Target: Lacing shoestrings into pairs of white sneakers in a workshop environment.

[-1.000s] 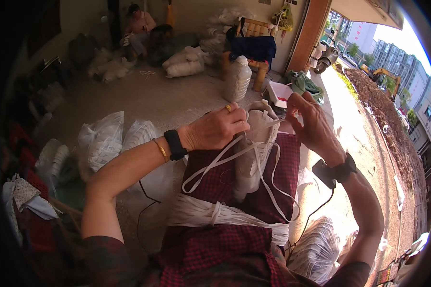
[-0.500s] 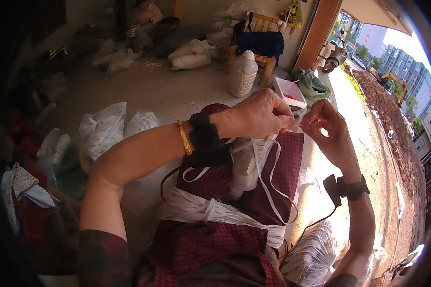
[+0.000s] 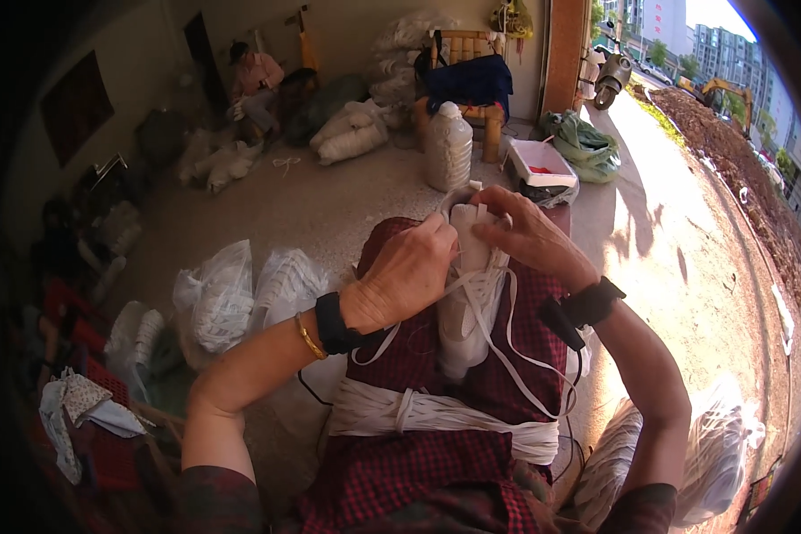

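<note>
Cloth in dark red-and-black check (image 3: 387, 463) covers the lap, under a bundle of flat white laces (image 3: 445, 416) and a white lace-up shoe (image 3: 461, 331). The right hand (image 3: 543, 242) touches the shoe's opening, grip unclear; the left hand (image 3: 407, 274) is pinched closed beside it, contents hidden. A loose white lace (image 3: 513, 292) loops rightward.

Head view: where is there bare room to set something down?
Floor between the clear bags and the ribbed bottle looks bare, as does sunlit ground between the green bag and the dirt mound. The checked cloth is crowded: left hand and right hand at the white shoe, plus loose lace and a white bundle.
</note>
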The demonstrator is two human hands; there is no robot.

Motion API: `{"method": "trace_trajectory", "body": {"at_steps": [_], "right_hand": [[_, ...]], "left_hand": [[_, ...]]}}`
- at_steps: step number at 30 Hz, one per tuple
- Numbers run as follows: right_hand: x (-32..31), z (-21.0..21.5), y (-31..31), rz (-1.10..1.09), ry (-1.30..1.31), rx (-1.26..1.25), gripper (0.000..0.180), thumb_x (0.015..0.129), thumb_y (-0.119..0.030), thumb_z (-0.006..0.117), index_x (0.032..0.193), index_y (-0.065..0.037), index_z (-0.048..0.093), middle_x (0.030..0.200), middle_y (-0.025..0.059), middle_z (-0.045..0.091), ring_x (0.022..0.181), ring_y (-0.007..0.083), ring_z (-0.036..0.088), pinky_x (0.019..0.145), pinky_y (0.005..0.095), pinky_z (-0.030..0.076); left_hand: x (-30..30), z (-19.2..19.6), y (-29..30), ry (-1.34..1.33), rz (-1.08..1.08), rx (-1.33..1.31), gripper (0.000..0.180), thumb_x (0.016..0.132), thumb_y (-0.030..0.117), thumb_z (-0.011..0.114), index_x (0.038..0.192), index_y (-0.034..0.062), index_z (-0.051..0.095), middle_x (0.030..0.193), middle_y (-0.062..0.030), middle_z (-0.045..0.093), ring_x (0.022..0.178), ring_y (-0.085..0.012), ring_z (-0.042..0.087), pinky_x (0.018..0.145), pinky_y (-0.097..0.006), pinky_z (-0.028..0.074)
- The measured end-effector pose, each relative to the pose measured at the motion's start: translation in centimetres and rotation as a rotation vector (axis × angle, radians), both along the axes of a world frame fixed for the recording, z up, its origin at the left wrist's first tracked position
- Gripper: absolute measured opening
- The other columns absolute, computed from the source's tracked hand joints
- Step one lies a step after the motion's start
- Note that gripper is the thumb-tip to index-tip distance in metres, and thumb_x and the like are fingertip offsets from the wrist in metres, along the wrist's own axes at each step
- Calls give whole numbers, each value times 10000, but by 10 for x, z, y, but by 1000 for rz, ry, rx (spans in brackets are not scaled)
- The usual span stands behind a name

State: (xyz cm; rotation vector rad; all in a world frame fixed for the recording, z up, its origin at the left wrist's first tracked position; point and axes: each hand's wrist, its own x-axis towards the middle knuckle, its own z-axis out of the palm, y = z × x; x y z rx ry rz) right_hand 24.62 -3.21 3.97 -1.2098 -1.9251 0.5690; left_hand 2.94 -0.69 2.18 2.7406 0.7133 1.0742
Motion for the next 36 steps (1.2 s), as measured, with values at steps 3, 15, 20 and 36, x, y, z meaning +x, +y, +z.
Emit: {"method": "trace_trajectory", "body": {"at_steps": [3,15,20,36], "right_hand": [[3,-6,5,54,140,25,367,869,-183,664,1155,38,598,977,105,643,925,158,596,831,317,492],[9,-15,8,34,121,82,375,869,-178,636,1166,47,592,1067,130,649,956,174,609,837,341,509],[10,-16,-4,7,195,31,363,874,-130,596,1194,41,585,1082,127,642,974,183,611,832,335,519],[-11,8,-37,-64,-489,378,500,752,17,722,1181,-73,481,862,89,666,971,328,562,803,439,467]], "left_hand": [[1,-2,2,81,-35,123,38,852,16,593,856,-17,577,921,-183,559,806,-380,621,699,-439,514],[12,-9,3,31,-117,127,46,844,18,608,870,-1,575,891,-155,557,776,-356,608,684,-417,503],[15,-12,-11,-146,0,-32,154,836,-9,669,978,2,609,890,-150,639,813,-331,663,688,-390,512],[21,3,-3,-207,25,21,499,654,141,853,1059,64,571,1200,-92,538,1170,-302,524,1037,-454,370]]}}
